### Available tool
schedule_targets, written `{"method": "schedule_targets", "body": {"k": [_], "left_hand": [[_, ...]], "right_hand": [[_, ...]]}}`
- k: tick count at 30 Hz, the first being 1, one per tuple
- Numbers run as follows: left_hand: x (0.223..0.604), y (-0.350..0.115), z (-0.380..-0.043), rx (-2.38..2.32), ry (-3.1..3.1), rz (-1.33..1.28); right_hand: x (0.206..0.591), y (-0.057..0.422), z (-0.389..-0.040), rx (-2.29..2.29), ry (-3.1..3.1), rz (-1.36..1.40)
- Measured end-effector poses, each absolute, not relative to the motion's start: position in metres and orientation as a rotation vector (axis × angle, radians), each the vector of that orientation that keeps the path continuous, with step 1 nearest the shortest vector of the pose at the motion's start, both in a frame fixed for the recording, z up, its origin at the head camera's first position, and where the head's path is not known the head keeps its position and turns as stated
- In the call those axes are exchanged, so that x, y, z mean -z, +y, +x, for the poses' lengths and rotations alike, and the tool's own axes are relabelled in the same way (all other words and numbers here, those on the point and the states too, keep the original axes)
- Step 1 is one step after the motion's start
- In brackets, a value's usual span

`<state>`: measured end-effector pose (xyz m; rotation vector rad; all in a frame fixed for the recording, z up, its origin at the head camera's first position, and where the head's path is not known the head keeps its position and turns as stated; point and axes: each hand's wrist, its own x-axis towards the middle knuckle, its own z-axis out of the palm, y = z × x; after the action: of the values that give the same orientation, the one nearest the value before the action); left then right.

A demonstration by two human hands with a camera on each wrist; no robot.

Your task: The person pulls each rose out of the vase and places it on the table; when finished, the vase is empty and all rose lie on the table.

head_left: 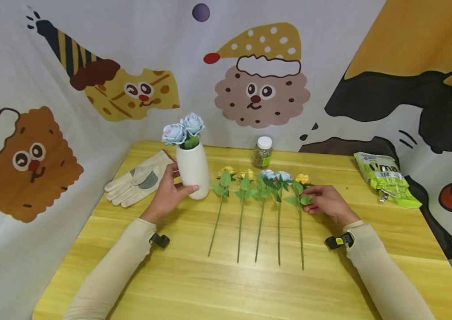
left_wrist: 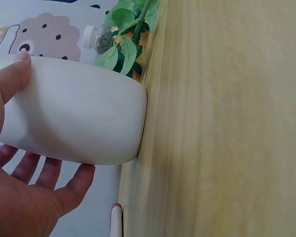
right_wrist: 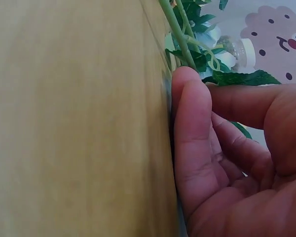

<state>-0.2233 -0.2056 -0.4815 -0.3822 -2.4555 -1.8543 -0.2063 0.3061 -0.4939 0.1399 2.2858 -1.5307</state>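
On the table stands a white vase with two pale blue roses in its mouth. My left hand grips its side; in the left wrist view the thumb lies on one face and the fingers are curled against the opposite one. Several artificial roses lie in a row to the right, stems toward me. At the rightmost yellow rose, my right hand pinches among the leaves near the stem. The right wrist view shows the fingertips right at the green stem and thumb against a leaf.
A fabric work glove lies left of the vase. Behind the roses stands a small white-capped jar. A green snack bag sits at the right rear. A cartoon-printed cloth hangs behind the wooden table.
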Motion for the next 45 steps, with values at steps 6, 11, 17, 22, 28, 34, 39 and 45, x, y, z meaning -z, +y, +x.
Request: {"method": "schedule_targets", "body": {"k": [6, 11, 17, 22, 28, 34, 39, 45], "left_hand": [[0.48, -0.205, -0.224, 1.852, -2.461, -0.393], [0.479, -0.206, -0.224, 1.831, -2.468, -0.394], [0.476, -0.207, -0.227, 1.816, -2.467, -0.401], [0.472, -0.205, -0.228, 1.828, -2.459, -0.405], [0.471, -0.202, -0.226, 1.87, -2.467, -0.387], [0.473, -0.202, -0.224, 1.859, -2.469, -0.365], [0.471, -0.202, -0.221, 1.83, -2.466, -0.35], [0.47, -0.201, -0.216, 1.826, -2.473, -0.315]], "right_hand": [[0.491, 0.308, -0.208, 1.531, 2.297, 0.14], [0.484, 0.317, -0.206, 1.557, 2.338, 0.105], [0.462, 0.325, -0.205, 1.559, 2.466, 0.093], [0.446, 0.324, -0.205, 1.59, 2.583, 0.092], [0.434, 0.306, -0.208, 1.645, 2.638, 0.012], [0.425, 0.277, -0.217, 1.717, 2.627, -0.128], [0.418, 0.252, -0.225, 1.764, 2.641, -0.252], [0.409, 0.217, -0.233, 1.828, 2.604, -0.337]]}}
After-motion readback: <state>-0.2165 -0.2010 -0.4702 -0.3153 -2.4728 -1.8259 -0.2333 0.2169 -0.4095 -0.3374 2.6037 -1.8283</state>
